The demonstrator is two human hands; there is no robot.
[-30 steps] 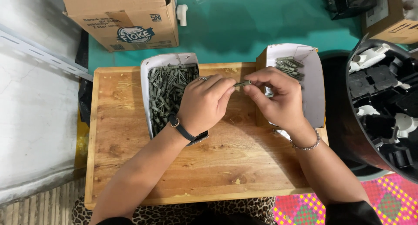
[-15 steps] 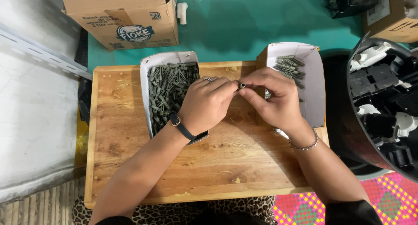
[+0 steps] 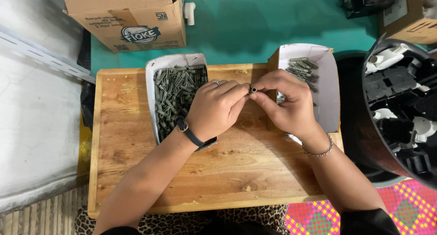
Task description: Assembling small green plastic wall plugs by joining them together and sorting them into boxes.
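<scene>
1. Both hands meet over the middle of one wooden board: the left hand and the right hand pinch together on a single small grey plug, its dark open end facing the camera.
2. Left hand: knuckles up, fingers curled, thumb and forefinger closed on the plug from 9 o'clock; one ring on a finger, one dark wristband on the wrist.
3. Right hand: fingers bent, tips clamped on the plug from 3 o'clock; one chain bracelet on the wrist.
4. Both forearms enter from 6 o'clock and converge toward 12 o'clock.
5. Two white paper trays stand on the board. The left tray, at 9 o'clock from the hands, is heaped with grey plugs, too many to count. The right tray, at 2 o'clock, holds a small cluster, roughly ten.
6. One cardboard box stands at 11 o'clock on the green floor.
7. One black round bin of black and white plastic parts stands at 3 o'clock.
</scene>
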